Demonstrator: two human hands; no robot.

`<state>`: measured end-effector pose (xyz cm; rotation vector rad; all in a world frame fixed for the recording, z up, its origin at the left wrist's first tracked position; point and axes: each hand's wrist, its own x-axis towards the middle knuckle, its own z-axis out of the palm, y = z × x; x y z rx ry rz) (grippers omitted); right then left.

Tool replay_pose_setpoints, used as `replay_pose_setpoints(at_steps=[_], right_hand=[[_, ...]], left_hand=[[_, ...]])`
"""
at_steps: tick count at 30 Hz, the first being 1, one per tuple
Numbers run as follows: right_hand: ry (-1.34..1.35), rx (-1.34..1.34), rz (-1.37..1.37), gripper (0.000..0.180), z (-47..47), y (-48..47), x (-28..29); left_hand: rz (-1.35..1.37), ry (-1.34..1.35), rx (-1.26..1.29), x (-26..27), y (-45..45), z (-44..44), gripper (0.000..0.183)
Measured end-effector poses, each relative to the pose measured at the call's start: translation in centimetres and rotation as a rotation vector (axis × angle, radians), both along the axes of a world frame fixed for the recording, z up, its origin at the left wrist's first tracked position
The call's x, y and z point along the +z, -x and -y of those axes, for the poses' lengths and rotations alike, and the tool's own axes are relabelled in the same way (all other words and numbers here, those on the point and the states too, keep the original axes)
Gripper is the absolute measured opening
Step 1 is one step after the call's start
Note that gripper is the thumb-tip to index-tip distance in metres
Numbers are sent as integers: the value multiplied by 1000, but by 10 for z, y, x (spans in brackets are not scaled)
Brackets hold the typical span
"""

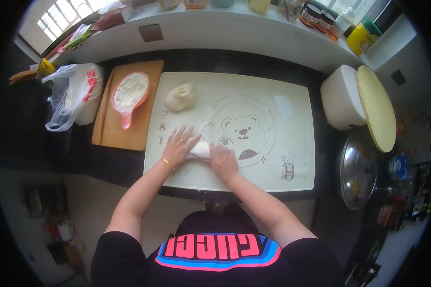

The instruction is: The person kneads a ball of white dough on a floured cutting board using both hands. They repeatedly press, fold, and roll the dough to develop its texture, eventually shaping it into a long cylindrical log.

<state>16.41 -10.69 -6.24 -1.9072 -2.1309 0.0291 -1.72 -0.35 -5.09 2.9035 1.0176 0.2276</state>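
A floured, rounded piece of dough (201, 149) lies on the lower left part of a pale kneading mat (287, 143) printed with a bear. Over its left end rests my left hand (179, 145), fingers spread and thumb hidden. My right hand (224, 160) curls over the right end, its fingers close together. The hands cover both ends, so the dough's full length does not show. A second, larger lump of dough (180, 97) sits apart near the mat's upper left corner. Loose flour dusts the mat around the hands.
At left, a pink handled scoop (126, 122) full of flour and a wooden rolling pin (106, 107) lie on a wooden board (140, 138). Beyond stands a plastic bag (73, 95). A white scraper (283, 107) lies on the mat; a bin (341, 97) and glass lid (357, 172) stand right.
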Motion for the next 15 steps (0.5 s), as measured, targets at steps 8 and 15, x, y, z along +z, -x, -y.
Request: replay_pose_setpoints(at_steps=[8, 15], right_hand=[[-48, -71, 14, 56, -73, -109, -1], [-151, 85, -82, 44, -119, -173, -15]], left_hand=[[87, 4, 10, -19, -112, -63, 60], [119, -4, 26, -15, -161, -94, 60]])
